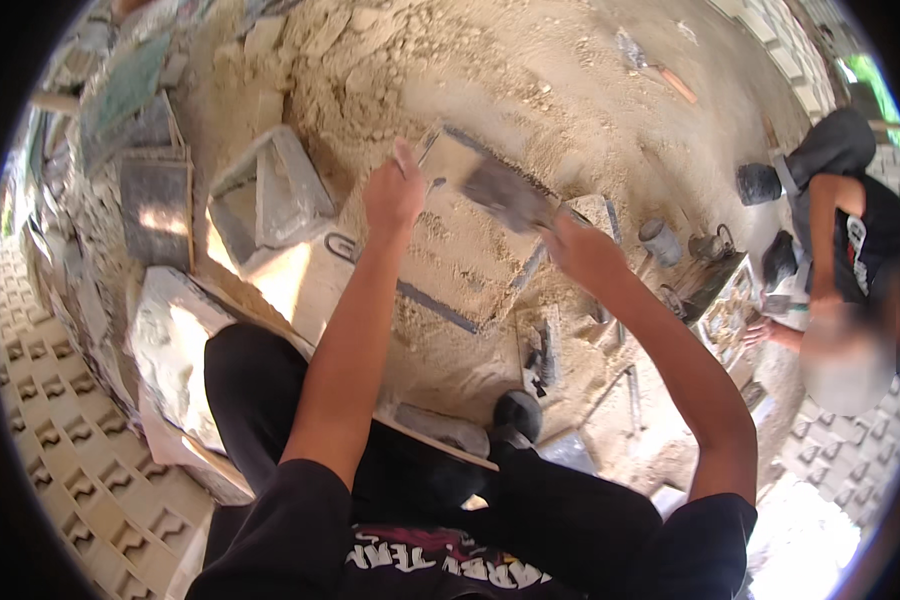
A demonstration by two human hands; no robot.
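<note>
My right hand (582,252) is closed round the end of a flat, grey trowel-like tool (508,194). Its wide blade is smeared by motion and lies over sand in a dark-edged rectangular frame (436,306). At the frame's far left corner is my left hand (394,196), its fingers curled in. What it grips there is hard to see; a thin edge of the frame runs up to the fingers. Pale, damp-looking sand (450,240) fills the space between my hands.
Heaped sand (370,70) lies beyond, with a wooden-handled trowel (675,82) at far right. To the left stand a grey triangular-sided mould (280,195) and a dark panel (156,212). A metal cup (659,240) stands at right, near another person (850,220) crouching with a hand low.
</note>
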